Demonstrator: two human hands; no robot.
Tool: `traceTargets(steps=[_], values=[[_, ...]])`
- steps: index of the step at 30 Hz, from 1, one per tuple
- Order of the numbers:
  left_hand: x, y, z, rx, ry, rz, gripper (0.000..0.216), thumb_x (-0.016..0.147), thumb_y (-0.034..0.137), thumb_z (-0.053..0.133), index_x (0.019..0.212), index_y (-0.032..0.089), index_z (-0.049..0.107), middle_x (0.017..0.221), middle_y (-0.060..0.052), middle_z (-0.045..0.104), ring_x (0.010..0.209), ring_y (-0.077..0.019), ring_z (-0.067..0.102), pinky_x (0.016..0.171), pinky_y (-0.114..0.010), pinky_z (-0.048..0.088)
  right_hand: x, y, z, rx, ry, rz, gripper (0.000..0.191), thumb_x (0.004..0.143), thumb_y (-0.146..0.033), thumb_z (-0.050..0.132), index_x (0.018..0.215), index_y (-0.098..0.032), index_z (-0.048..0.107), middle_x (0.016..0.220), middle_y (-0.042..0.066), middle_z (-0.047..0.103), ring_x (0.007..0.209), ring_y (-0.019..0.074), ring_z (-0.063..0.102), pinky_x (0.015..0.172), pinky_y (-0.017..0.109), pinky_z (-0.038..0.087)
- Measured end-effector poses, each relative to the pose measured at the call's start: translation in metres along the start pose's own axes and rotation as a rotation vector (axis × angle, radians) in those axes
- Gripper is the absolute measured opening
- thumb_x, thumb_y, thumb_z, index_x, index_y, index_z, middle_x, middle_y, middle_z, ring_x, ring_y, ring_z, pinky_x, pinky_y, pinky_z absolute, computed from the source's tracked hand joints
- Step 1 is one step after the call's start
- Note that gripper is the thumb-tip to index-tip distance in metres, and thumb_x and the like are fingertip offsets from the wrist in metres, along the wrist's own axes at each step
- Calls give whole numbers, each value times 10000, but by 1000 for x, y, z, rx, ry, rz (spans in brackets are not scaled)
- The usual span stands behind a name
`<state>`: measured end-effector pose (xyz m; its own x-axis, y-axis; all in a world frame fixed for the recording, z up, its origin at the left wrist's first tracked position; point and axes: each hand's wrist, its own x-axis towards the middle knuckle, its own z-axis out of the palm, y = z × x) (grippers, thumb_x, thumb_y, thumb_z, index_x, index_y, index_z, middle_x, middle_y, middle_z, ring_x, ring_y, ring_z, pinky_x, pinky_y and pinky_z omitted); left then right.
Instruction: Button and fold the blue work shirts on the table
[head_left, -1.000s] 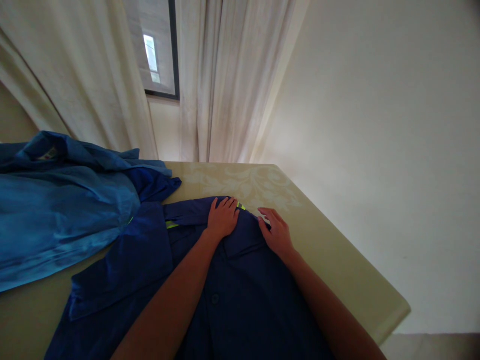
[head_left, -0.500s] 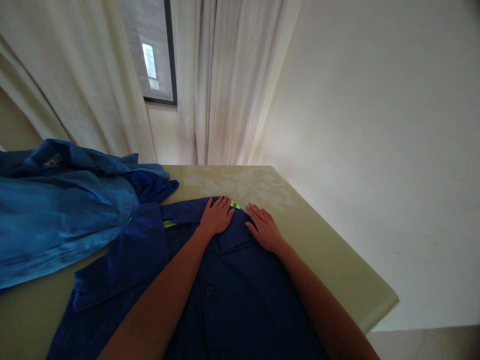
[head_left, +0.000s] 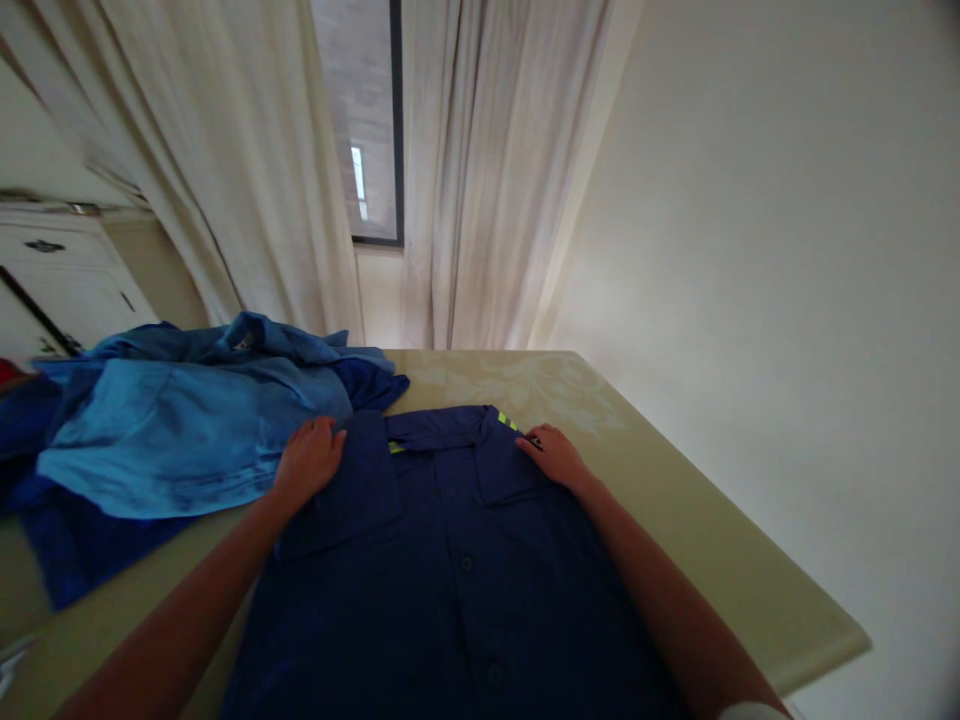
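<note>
While hands (head_left: 307, 462) (head_left: 559, 458) rest on a navy shirt (head_left: 450, 560), cream table (head_left: 675, 520), pale curtains (head_left: 487, 170), window (head_left: 367, 120)

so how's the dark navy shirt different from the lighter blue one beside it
The navy shirt is dark and lies spread flat, buttons up; the lighter blue shirt is brighter and crumpled in a heap. The left hand and right hand rest on the navy shirt's shoulders, the lighter blue shirt only beside the left hand. Both lie on the table.

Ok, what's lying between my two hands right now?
Between the left hand and right hand lies the dark blue shirt, its collar with yellow-green trim and buttoned placket; the head view shows it.
</note>
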<state>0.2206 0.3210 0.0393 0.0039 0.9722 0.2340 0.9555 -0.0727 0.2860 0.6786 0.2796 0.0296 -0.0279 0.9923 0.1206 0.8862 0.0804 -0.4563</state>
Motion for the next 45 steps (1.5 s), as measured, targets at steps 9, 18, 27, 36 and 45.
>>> traceTargets(steps=[9, 18, 27, 36, 45], values=[[7, -1, -6, -93, -228, 21, 383, 884, 399, 629, 1166, 145, 675, 1193, -165, 731, 1143, -302, 682, 982, -374, 507, 80, -50, 12, 296, -181, 154, 402, 827, -498, 793, 925, -109, 770, 807, 100, 752, 750, 228, 708, 667, 280, 543], [24, 26, -54, -197, -32, 108, 296, 1020, 314, 436, 1265, 199, 553, 1172, -117, 742, 1058, -293, 725, 909, -382, 530, 105, -56, -62, 224, -125, -142, 365, 810, -486, 772, 949, -150, 793, 803, 18, 738, 779, 217, 678, 687, 273, 526], [19, 41, -36, 76, 79, 308, 624, 1014, 403, 472, 1587, 167, 395, 1651, -182, 411, 1485, -357, 432, 1177, -530, 381, 106, -62, -26, -50, 181, -57, 506, 946, -378, 675, 1399, -160, 619, 1376, 174, 633, 1250, 296, 606, 1097, 419, 454], [-21, -48, 11, -11, -213, 579, 527, 950, 130, 416, 1423, 191, 639, 1557, -111, 556, 1450, -268, 514, 1233, -505, 374, -33, 9, 19, -132, -84, -199, 625, 1027, -596, 498, 1528, -226, 544, 1607, 132, 467, 1470, 317, 461, 1231, 519, 364], [-35, -71, -3, -43, -133, 676, 505, 902, 70, 394, 1242, 222, 735, 1373, -73, 712, 1336, -235, 614, 1197, -498, 434, -113, 26, 11, -129, 66, -152, 547, 1059, -562, 434, 1495, -265, 580, 1574, 83, 519, 1442, 295, 503, 1227, 537, 388]])
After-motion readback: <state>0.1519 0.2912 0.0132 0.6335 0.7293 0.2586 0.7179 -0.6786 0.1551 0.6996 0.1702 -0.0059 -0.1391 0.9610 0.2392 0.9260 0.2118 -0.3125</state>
